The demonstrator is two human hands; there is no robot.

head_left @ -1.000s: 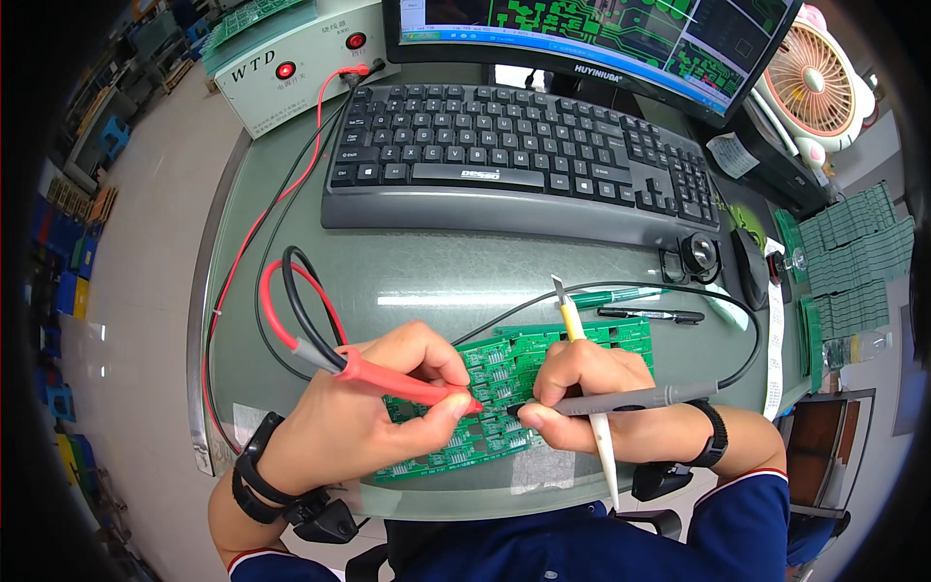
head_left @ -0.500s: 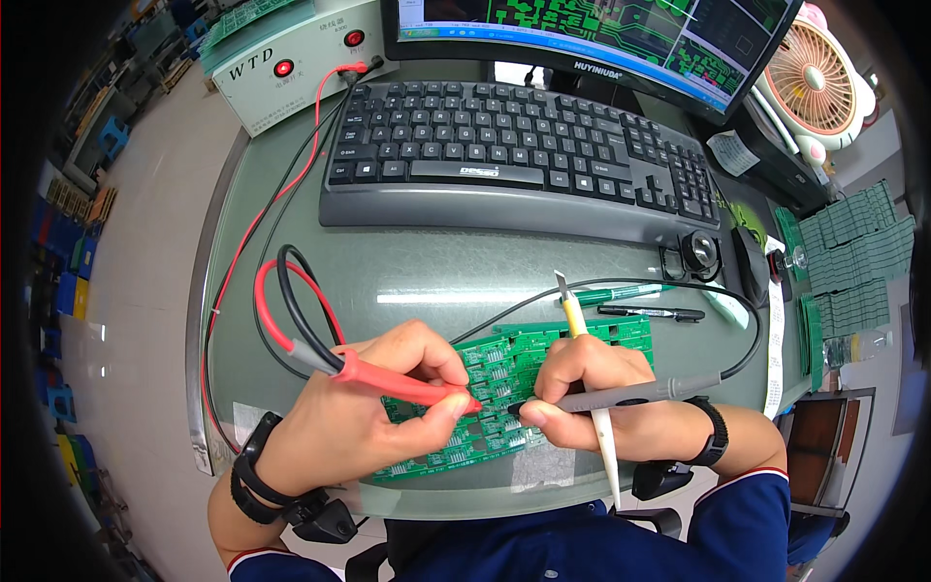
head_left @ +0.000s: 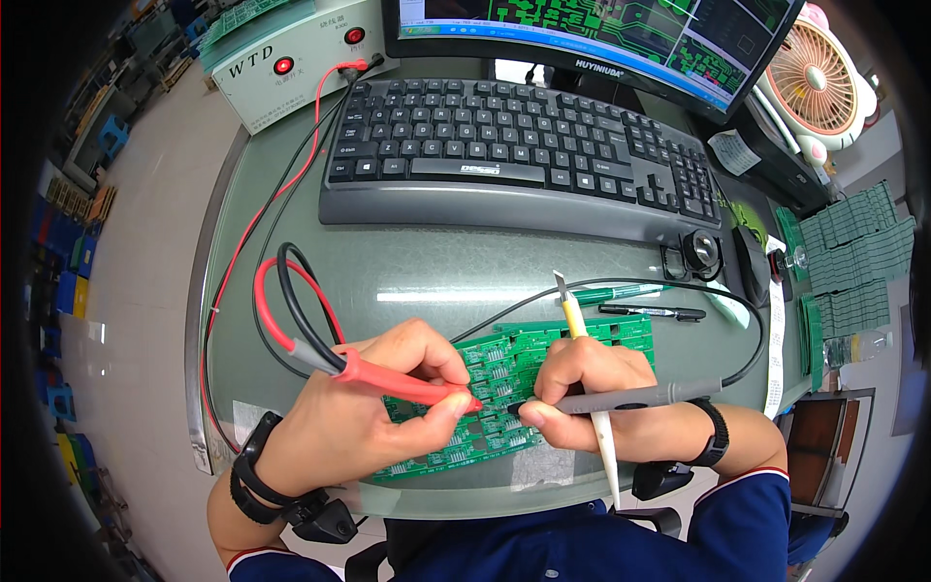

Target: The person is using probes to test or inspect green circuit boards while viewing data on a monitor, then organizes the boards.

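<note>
A green circuit board panel (head_left: 499, 441) lies near the table's front edge, under both my hands. My left hand (head_left: 383, 412) pinches a red test probe (head_left: 398, 384), its tip down at the board's middle. Closed round a grey test probe (head_left: 635, 395) is my right hand (head_left: 596, 388); that tip points left at the board, close to the red one. Whether either tip touches the board I cannot tell. A craft knife (head_left: 573, 315) with a yellow and white handle is also tucked through my right hand's fingers, its blade pointing away from me.
Beyond the board stand a black keyboard (head_left: 514, 194) and a monitor (head_left: 592, 53). Red and black leads run to a white instrument box (head_left: 296, 73) at back left. A black marker (head_left: 650, 313) and a green pen (head_left: 616, 294) lie past the board. Stacked boards (head_left: 853, 242) stand right.
</note>
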